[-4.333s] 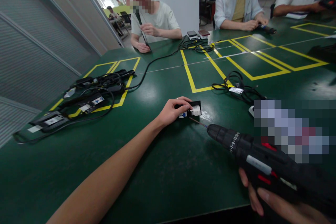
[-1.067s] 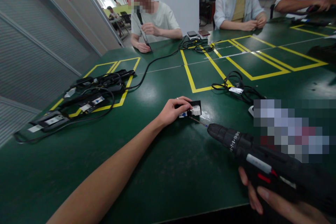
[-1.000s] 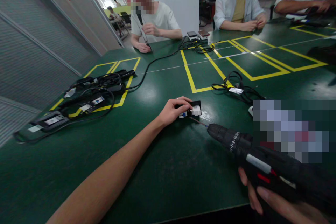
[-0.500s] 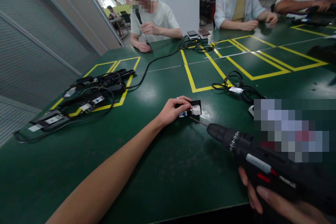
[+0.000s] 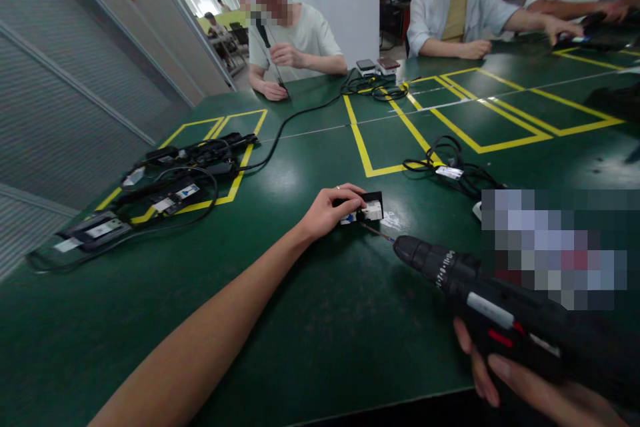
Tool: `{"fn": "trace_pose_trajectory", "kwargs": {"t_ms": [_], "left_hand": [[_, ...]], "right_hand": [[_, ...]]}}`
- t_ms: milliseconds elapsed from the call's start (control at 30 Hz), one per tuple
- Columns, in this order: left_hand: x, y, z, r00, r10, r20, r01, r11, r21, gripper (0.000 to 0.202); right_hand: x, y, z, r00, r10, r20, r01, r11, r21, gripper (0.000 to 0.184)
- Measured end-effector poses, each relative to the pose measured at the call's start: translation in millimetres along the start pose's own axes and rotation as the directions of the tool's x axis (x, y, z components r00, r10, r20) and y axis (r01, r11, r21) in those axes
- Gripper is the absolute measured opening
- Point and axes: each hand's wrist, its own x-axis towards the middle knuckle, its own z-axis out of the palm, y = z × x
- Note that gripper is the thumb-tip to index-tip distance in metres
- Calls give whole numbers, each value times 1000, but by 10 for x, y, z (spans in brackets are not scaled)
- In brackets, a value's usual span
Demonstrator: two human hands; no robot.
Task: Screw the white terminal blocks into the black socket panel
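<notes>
My left hand [image 5: 334, 210] is closed around a small black box-like part [image 5: 374, 203] with white and blue pieces on its near side, holding it against the green table. At the lower right my right hand [image 5: 525, 380] grips a black cordless drill [image 5: 480, 300] by its handle. The drill points left, and its long thin bit [image 5: 377, 233] reaches the near side of the small part beside my left fingertips. My fingers and the viewing angle hide exactly where the bit's tip sits.
Black power strips with cables [image 5: 175, 180] lie at the left inside yellow tape. A coiled black cable [image 5: 450, 163] is beyond the drill. Across the table, one person [image 5: 295, 40] holds a screwdriver-like tool, and others [image 5: 455, 20] sit to the right.
My hands, the drill and the small part look almost unmoved. Across the table, the person in the light blue shirt has stretched an arm out toward the black object at the right.
</notes>
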Motion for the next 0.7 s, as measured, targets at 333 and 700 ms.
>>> {"fn": "trace_pose_trajectory", "kwargs": {"t_ms": [333, 700], "left_hand": [[1, 7, 6, 1000, -3, -13, 3, 1000, 14, 25], [-6, 11, 12, 1000, -6, -18, 6, 1000, 5, 24]], "right_hand": [[-33, -72, -17, 1000, -15, 24, 16, 999, -45, 20], [-28, -78, 4, 1000, 3, 1, -3, 1000, -30, 22]]}}
